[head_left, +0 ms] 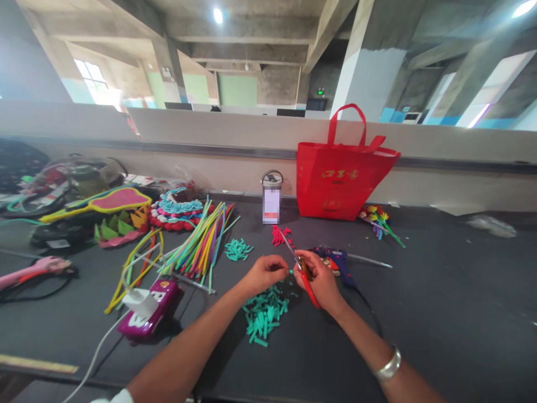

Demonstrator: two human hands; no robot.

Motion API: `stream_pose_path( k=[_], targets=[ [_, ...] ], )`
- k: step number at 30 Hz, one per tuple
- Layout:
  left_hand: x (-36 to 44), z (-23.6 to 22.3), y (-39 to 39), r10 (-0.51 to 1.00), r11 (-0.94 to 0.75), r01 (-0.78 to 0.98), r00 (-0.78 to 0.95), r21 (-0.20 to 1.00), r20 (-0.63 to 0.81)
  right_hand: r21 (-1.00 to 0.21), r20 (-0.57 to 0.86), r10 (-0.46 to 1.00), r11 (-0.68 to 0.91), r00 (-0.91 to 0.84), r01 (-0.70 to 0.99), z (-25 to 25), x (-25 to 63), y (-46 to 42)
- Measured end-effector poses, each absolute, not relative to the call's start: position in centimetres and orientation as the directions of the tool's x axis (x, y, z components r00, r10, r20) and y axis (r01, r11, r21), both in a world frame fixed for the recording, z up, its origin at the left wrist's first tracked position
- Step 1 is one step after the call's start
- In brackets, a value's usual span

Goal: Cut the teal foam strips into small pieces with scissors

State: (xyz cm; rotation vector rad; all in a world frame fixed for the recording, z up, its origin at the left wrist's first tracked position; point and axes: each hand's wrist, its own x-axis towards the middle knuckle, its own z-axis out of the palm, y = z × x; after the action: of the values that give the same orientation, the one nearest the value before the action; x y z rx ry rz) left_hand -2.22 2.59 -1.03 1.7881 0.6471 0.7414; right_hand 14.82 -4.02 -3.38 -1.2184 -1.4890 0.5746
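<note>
My right hand [318, 275] is closed round red-handled scissors [311, 288], whose blades point up and away to the left. Facing it, my left hand [268, 274] is pinched shut, with a small teal piece [291, 271] just showing at its fingertips. Below the hands lies a loose pile of short teal strips [266, 316]. Beyond them are a smaller teal pile [238, 249] and a heap of small red-pink pieces [280, 235], partly behind the scissor tips. A blue glue gun [344, 266] rests just past my right hand, partly hidden by it.
A bundle of coloured pipe cleaners [201, 240] lies left of the piles, near a purple power strip [153, 308] with a white plug. Behind stand a lidded cup [272, 204] and a red bag [342, 182]. Flower-like crafts [381, 221] lie right; a cord trails from the glue gun.
</note>
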Motion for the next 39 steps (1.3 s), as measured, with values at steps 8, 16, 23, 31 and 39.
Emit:
stream_pose_path(
  k=[8,16,23,31,39],
  targets=[
    [-2.1,-1.6,2.8,0.731,-0.227,0.037,0.667,0.973,0.145,-0.837,0.426,0.903,0.37,0.053,0.403,-3.5,14.5,-4.1],
    [-2.5,-1.2,3.0,0.741,-0.196,-0.005,0.654,0.981,0.152,-0.865,0.411,0.908,0.358,0.087,0.351,-3.7,14.3,-4.1],
    [-3.0,-1.1,3.8,0.873,-0.104,-0.082,0.47,0.991,0.13,-0.858,0.422,0.895,0.341,0.147,0.384,-3.0,14.9,-4.1],
    [-2.1,-1.5,2.5,0.81,-0.086,-0.08,0.575,0.993,0.116,-0.882,0.415,0.894,0.35,0.17,0.316,-3.4,14.1,-4.2],
    [-2.1,-1.8,2.6,0.785,-0.09,-0.065,0.609,0.994,0.11,-0.875,0.434,0.885,0.369,0.169,0.314,-3.5,14.2,-4.1]
  ],
)
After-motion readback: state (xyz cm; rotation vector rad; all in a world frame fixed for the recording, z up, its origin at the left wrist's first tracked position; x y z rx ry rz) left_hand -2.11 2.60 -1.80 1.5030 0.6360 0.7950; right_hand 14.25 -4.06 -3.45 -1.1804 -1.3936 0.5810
